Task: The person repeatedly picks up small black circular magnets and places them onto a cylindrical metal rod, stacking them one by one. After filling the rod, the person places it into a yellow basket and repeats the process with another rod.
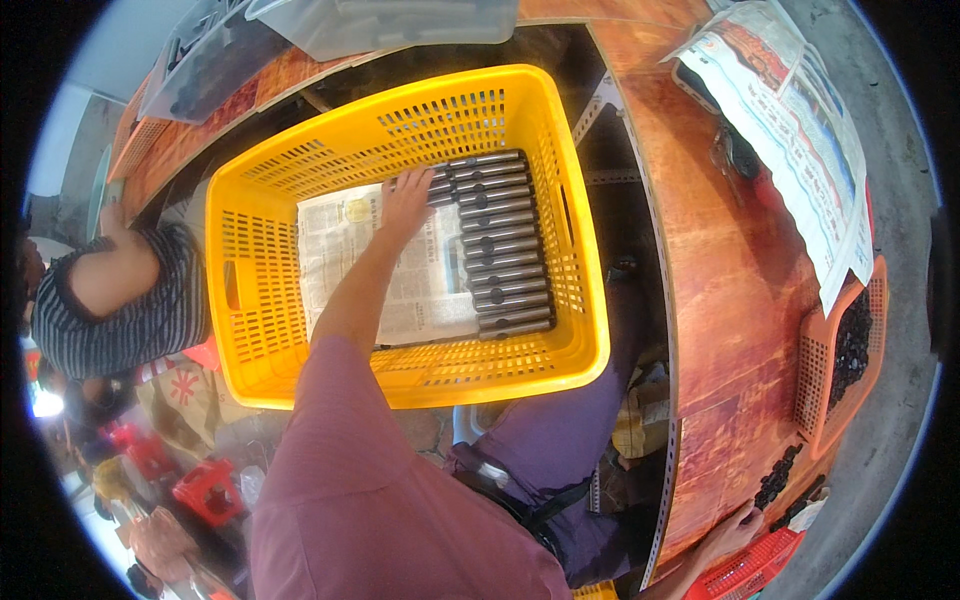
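A yellow plastic basket (575, 345) with slotted walls is in front of me. Newspaper (400, 290) lines its bottom. Along its right side, on the paper, lies a close-packed row of grey metal rods (500, 262), each with a dark band around its middle. My left hand (405, 203) reaches in and is closed over the left ends of a few more rods (442, 188) at the far end. Its palm hides part of them. Far to the lower right, my right hand (735, 528) rests with bent fingers beside small black parts (777, 475); what it holds, if anything, is hidden.
A wooden table (730, 330) runs along the right, bearing an orange basket of black parts (850, 350), a red basket (750, 570) and newspaper (775, 130). Clear plastic bins (385, 25) stand at the back. A person in a striped shirt (130, 300) is at the left, near red stools (208, 490).
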`<act>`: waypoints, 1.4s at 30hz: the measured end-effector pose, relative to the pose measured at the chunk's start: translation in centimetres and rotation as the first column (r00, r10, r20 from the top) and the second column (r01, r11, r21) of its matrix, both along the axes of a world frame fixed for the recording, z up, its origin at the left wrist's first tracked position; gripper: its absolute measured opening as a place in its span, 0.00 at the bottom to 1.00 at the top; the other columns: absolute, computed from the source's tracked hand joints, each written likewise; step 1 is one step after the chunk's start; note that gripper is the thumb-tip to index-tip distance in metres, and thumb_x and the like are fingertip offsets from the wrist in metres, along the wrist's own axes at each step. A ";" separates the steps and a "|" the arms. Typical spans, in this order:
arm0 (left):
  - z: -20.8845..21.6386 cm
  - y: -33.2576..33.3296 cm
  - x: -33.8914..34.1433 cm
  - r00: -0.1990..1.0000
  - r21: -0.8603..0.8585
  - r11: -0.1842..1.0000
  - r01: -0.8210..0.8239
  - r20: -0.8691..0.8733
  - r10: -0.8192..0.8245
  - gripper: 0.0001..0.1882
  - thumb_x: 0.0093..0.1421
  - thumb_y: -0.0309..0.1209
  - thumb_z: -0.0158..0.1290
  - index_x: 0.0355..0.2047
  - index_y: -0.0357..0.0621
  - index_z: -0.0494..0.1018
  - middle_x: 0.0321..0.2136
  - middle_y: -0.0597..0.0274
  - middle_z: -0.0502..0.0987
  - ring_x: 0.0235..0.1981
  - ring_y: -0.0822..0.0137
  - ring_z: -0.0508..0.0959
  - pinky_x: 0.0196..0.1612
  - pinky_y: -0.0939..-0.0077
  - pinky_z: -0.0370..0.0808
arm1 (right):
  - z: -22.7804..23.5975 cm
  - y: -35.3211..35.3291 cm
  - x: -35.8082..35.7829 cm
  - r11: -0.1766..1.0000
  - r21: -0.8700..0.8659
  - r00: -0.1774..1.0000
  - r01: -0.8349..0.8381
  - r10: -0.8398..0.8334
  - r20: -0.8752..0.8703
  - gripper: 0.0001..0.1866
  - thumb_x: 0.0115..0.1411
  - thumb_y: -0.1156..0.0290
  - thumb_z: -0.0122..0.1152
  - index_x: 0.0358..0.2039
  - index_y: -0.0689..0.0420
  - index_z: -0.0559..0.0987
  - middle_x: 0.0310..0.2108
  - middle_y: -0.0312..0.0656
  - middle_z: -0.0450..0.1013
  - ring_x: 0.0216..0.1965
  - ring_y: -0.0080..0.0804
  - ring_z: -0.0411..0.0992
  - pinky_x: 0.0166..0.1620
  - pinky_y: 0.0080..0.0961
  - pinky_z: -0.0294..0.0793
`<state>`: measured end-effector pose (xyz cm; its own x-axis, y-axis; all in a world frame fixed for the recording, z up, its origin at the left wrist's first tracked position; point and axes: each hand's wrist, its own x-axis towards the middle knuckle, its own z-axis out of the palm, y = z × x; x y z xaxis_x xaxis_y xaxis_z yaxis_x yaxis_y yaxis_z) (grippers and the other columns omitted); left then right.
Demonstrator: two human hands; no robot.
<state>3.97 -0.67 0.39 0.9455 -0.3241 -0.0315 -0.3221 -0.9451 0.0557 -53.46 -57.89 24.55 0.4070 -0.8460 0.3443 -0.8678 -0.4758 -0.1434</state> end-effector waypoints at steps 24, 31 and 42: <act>-2.5 1.8 -0.6 0.925 -0.113 0.920 -0.375 -0.120 0.362 0.50 0.46 0.45 0.73 0.68 0.65 0.60 0.67 0.60 0.58 0.64 0.41 0.64 0.64 0.35 0.63 | -0.9 -1.0 -1.0 1.000 -0.011 1.000 0.015 -0.015 -0.006 0.26 0.72 0.48 0.53 0.39 0.64 0.78 0.34 0.51 0.75 0.36 0.49 0.72 0.41 0.41 0.71; -1.7 4.6 -1.6 0.921 -0.131 0.913 -0.387 -0.100 0.376 0.49 0.49 0.47 0.73 0.69 0.61 0.60 0.68 0.61 0.59 0.68 0.48 0.63 0.66 0.40 0.62 | -0.3 -0.3 0.0 1.000 -0.021 1.000 0.012 -0.013 -0.012 0.25 0.72 0.50 0.54 0.40 0.64 0.79 0.36 0.52 0.75 0.37 0.50 0.72 0.41 0.41 0.72; -5.3 7.8 -2.7 0.757 -0.407 0.641 -0.651 -0.293 0.583 0.35 0.52 0.31 0.66 0.60 0.35 0.70 0.57 0.41 0.73 0.57 0.44 0.75 0.59 0.55 0.74 | -0.3 -0.1 0.0 1.000 0.006 1.000 0.012 -0.012 -0.018 0.26 0.72 0.49 0.53 0.39 0.65 0.78 0.35 0.51 0.75 0.37 0.49 0.72 0.42 0.42 0.71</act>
